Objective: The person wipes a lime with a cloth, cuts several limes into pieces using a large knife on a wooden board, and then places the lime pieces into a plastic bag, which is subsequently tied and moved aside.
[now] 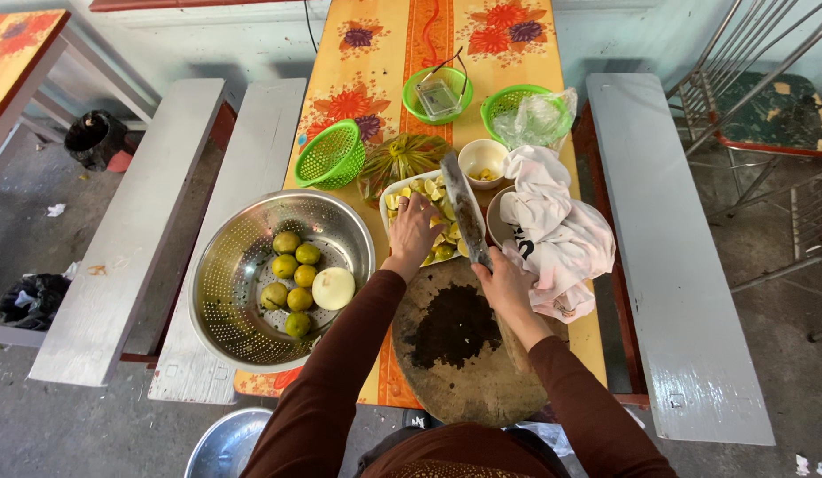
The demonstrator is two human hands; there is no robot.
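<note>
A white rectangular tray (pixel 389 188) of cut lime wedges sits mid-table, past the round wooden board (pixel 455 354), whose centre is stained dark. The left hand (pixel 413 230) rests spread on the wedges; the right hand (pixel 508 281) grasps a broad steel cleaver (pixel 464 211), its blade lying over the tray. Left, a perforated metal colander (pixel 243 265) holds six whole limes (pixel 287 265) and one pale peeled onion (pixel 333 288). Three green plastic baskets (pixel 330 155) stand beyond.

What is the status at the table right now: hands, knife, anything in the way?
Right hand shut on knife. Left hand touching cut pieces in white tray. White cloth beside right hand.
</note>
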